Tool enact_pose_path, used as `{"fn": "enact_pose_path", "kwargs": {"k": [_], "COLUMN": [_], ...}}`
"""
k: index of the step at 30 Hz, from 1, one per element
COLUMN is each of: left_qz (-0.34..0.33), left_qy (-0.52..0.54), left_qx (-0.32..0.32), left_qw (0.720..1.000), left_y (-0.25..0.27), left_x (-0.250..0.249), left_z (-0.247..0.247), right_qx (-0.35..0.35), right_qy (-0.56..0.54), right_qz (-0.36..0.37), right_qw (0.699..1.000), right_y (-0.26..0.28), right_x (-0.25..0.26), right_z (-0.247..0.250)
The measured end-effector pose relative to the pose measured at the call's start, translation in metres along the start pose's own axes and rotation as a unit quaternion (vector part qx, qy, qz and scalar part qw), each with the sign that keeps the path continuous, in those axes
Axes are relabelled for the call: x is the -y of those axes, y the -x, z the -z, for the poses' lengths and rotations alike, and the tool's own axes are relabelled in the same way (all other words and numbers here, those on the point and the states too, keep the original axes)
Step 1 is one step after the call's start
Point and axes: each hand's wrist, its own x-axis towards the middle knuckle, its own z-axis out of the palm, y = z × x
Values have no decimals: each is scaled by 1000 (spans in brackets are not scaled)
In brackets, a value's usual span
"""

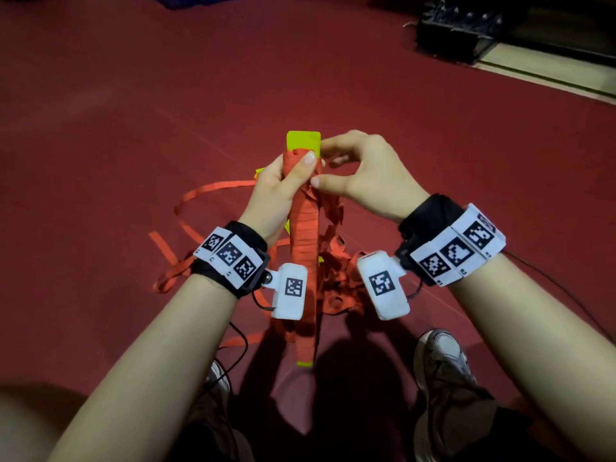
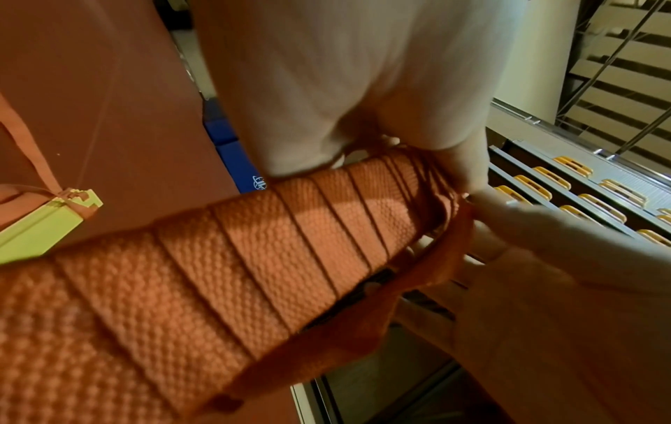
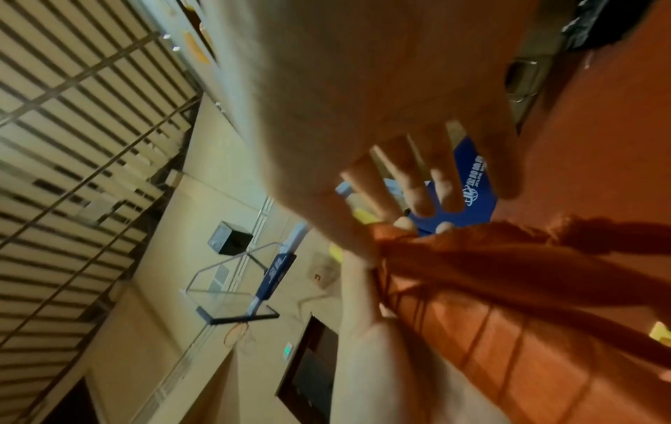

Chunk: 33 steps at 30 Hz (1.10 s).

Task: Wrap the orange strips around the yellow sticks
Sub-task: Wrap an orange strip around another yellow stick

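Our shoe (image 1: 443, 371) nearest; left hand (image 1: 280, 188) grips wrapped stick (image 1: 304, 248), right fingers (image 1: 328, 149) pinch strip end; loose strips (image 1: 213, 191) litter floor (image 1: 133, 111).

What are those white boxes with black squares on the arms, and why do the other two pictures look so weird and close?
Those boxes are small cameras strapped to a person's wrists; the black squares are just printed markers. The big picture comes from a camera on the person's head, looking down. The other two come from the wrist cameras, so everything looks huge and tilted. The left hand grips a yellow stick that is almost fully wrapped in orange strip. The right hand pinches the strip near the stick's top. More loose orange strips lie on the red floor, and a shoe shows at the bottom.
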Motion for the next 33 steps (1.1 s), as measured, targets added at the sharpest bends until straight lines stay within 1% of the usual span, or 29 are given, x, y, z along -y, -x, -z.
{"fn": "enact_pose_path", "kwargs": {"k": [2, 5, 7, 10, 12, 15, 17, 21, 23, 25, 27, 29, 31, 33], "left_qz": [-3, -7, -6, -7, -6, 2, 4, 7, 11, 16, 16, 17, 18, 21], "left_qy": [5, -15, -35, -46, -37, -28, -26, -29, -32, -33, -37, -35, -19, -3], "left_qx": [-9, -17, -16, 9, 21, 42, 45, 30, 28, 29, 32, 34, 45, 55], "left_qw": [1000, 1000, 999, 999, 999, 999, 999, 999, 999, 999, 999, 999, 999, 998], "left_y": [-1, -1, -1, 0, 1, 2, 2, 1, 1, 0, -1, -2, -1, 0], "left_x": [2, 4, 2, 2, 2, 1, 1, 4, 4, 4, 5, 6, 4, 2], "left_z": [-1, -1, -2, -1, -1, 0, 2, 6, 7, 7, 7, 7, 7, 8], "right_qx": [-60, -97, -99, -105, -105, -115, -102, -54, -52, -53, -37, -18, -7, -2], "right_qy": [55, 80, 80, 39, 14, 25, 40, 41, 15, -25, -102, -204, -246, -243], "right_qz": [-16, -30, -37, -47, -40, -16, -2, 21, 1, -48, -90, -127, -140, -121], "right_qw": [997, 992, 991, 993, 994, 993, 994, 998, 999, 997, 990, 971, 959, 962], "right_y": [3, 8, 8, 5, 4, 5, 4, 7, 6, 3, 1, 1, 1, 0], "right_x": [3, 6, 4, 2, 1, 0, -2, -5, -8, -10, -9, -7, -6, -6], "right_z": [-6, -15, -16, -10, -5, -1, -1, 1, 2, 2, 1, -1, -2, 1]}}
